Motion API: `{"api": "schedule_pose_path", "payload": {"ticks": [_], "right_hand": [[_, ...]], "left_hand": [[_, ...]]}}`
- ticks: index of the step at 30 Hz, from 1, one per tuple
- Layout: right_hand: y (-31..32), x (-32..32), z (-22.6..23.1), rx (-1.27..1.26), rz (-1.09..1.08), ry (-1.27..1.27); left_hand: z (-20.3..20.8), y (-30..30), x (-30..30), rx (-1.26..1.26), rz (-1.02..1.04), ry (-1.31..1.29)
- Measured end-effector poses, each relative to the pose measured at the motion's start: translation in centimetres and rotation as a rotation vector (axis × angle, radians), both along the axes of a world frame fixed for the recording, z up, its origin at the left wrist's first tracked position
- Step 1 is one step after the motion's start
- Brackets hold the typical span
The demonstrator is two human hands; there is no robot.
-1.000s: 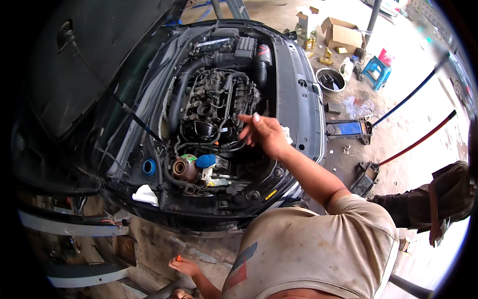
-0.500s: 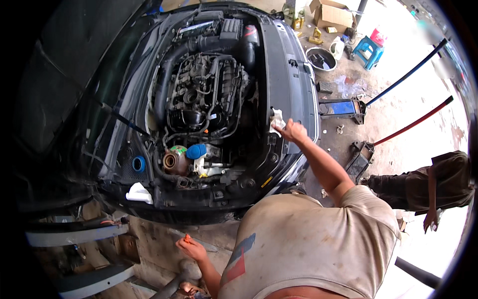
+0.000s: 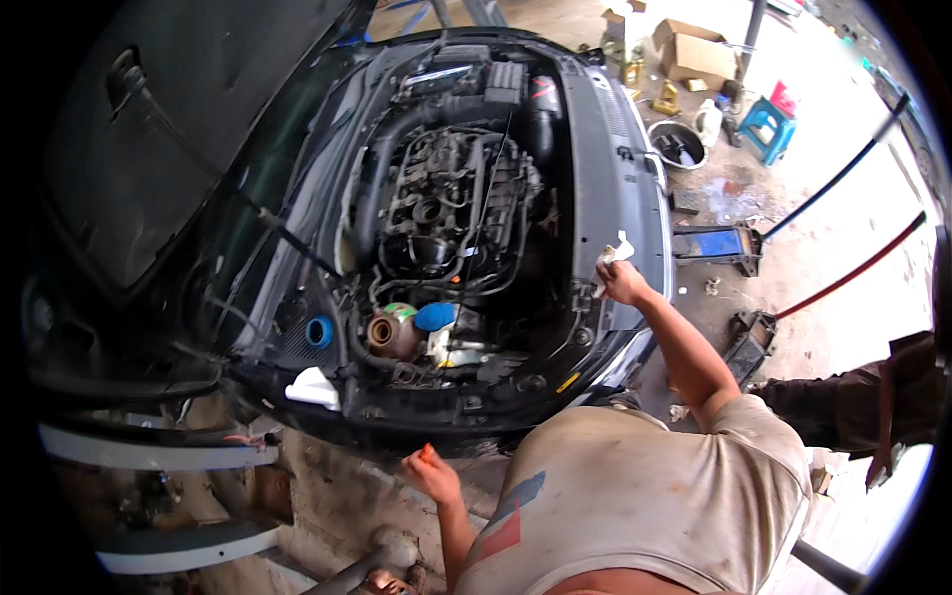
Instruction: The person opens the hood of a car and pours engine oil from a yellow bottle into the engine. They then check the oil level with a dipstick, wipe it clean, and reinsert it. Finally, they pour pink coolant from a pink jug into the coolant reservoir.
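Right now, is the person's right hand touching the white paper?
Touching: the head view shows the right hand gripping the white paper, its end poking out.

No legible lettering in view

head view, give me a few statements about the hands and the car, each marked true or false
1. The left hand holds an orange piece. True.
2. The right hand is empty. False: it holds a white wipe.
3. The engine is hidden. False: it lies exposed, the hood raised.
4. A blue stool stands right of the car in the picture. True.
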State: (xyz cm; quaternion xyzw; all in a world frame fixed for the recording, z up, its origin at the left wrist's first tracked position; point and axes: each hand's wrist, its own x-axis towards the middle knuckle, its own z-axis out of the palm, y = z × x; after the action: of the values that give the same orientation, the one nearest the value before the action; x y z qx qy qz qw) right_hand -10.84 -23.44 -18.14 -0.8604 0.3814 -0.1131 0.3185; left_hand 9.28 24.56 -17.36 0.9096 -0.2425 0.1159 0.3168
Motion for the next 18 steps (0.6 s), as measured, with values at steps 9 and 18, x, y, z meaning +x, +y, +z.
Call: {"api": "schedule_pose_path", "payload": {"ticks": [9,18], "right_hand": [[9.6,6.5,7.3,0.363,0.293,-0.294],[11.2,7.6,10.6,0.994,0.253,-0.531]], "left_hand": [[4.0,-5.9,-3.3,-0.050,-0.251,0.177],[5.4,-7.9,-4.2,-0.052,-0.344,0.359]]}}
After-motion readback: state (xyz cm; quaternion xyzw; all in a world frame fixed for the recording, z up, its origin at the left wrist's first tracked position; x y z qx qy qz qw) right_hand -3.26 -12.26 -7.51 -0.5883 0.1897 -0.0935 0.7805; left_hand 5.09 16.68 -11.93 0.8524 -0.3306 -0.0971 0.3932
